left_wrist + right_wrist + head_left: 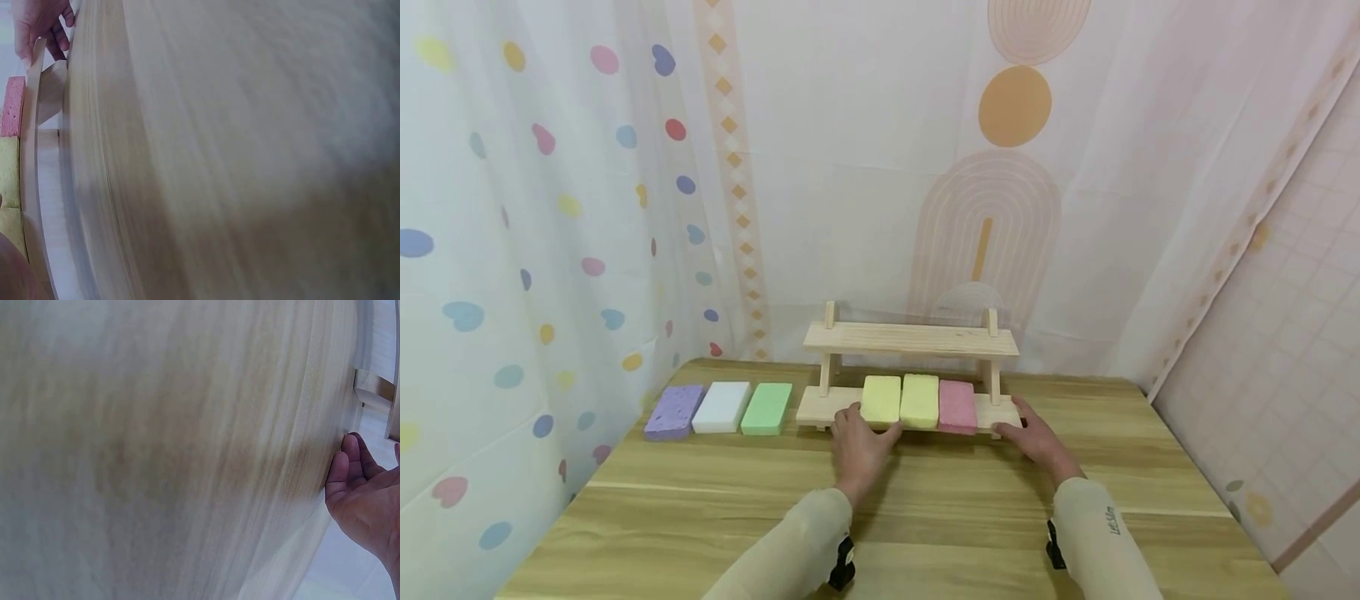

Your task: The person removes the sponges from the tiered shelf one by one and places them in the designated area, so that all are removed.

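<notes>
A two-tier wooden rack (910, 337) stands on the table. Its lower shelf (827, 406) carries a left yellow sponge (881, 398), a right yellow sponge (921, 401) and a pink sponge (957, 407), side by side. My left hand (861, 450) pinches the left yellow sponge, with fingers at its left side and the thumb by its front right corner. At the shelf's right end, my right hand (1041, 437) grips the rack, thumb at the front edge and fingers around the end. In the right wrist view that hand's fingers (353, 459) curl beside the rack.
Left of the rack a purple sponge (674, 412), a white sponge (722, 407) and a green sponge (767, 408) lie in a row on the wooden table (940, 517). A patterned curtain (865, 208) hangs behind the table and along its left side.
</notes>
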Demonstrator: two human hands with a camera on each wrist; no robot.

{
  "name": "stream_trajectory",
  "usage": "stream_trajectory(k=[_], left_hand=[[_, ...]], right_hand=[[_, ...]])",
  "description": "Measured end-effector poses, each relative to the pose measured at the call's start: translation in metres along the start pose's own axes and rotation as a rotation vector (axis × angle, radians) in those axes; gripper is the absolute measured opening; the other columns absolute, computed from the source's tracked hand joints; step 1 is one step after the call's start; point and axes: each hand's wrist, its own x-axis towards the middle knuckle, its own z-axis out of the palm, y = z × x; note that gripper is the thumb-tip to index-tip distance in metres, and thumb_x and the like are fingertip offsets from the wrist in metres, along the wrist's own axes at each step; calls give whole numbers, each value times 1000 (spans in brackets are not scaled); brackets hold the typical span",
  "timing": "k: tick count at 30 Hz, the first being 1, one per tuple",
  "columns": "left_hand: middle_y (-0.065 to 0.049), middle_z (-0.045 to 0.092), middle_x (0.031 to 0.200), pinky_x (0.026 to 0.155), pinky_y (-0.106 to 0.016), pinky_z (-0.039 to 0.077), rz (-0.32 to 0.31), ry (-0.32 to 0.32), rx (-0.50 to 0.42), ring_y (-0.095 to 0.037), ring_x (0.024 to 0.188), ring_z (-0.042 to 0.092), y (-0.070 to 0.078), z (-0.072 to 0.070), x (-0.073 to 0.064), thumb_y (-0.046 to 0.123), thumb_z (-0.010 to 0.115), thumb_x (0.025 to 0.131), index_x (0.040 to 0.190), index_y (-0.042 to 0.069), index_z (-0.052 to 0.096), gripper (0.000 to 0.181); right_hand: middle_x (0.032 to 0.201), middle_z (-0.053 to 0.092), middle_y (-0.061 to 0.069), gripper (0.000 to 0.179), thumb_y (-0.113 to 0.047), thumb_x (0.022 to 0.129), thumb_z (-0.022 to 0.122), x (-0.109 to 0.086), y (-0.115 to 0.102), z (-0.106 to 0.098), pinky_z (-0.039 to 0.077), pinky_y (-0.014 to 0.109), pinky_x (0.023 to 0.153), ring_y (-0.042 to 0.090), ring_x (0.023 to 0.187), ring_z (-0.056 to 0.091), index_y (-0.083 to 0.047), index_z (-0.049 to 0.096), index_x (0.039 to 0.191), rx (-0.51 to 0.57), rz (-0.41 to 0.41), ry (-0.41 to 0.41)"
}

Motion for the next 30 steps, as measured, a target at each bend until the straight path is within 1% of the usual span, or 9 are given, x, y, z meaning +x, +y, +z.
stream_trajectory(k=[3, 10, 18, 26, 30], left_hand=[[-25, 49, 125, 91, -49, 44, -5, 1, 6, -39, 111, 48, 0, 0, 1, 43, 83, 77, 133, -8, 50, 83], [-24, 51, 122, 90, -50, 45, -2, 3, 28, -38, 109, 50, -2, 2, 3, 45, 83, 77, 132, -7, 51, 83], [-23, 52, 121, 90, -50, 46, -9, -8, 24, -37, 108, 51, -1, 0, 3, 46, 82, 78, 132, -7, 51, 82], [-23, 51, 124, 93, -50, 45, -32, -23, 14, -38, 111, 52, -4, -1, 5, 47, 80, 79, 133, -6, 51, 81], [-23, 51, 125, 93, -51, 45, -38, -25, -3, -38, 111, 51, -5, -3, 5, 46, 80, 79, 133, -6, 51, 80]], right_hand=[[158, 13, 33, 90, -42, 96, 60, 0, 0, 0, 19, 64, 112, 51, 142, 16, -4, 8, 159, -6, -3, 1], [156, 19, 34, 87, -39, 97, 61, 3, 2, 0, 22, 61, 112, 49, 142, 21, -5, 10, 159, -7, -9, 7], [155, 22, 34, 89, -40, 97, 62, 2, 3, 0, 25, 60, 111, 47, 140, 26, -5, 9, 159, 8, -3, -4], [158, 16, 32, 87, -40, 97, 61, 4, 4, -1, 20, 61, 113, 47, 143, 20, -7, 9, 159, 11, 2, -5], [158, 14, 31, 88, -40, 97, 61, 4, 4, -1, 19, 61, 113, 47, 143, 18, -7, 8, 159, 10, 9, -6]])
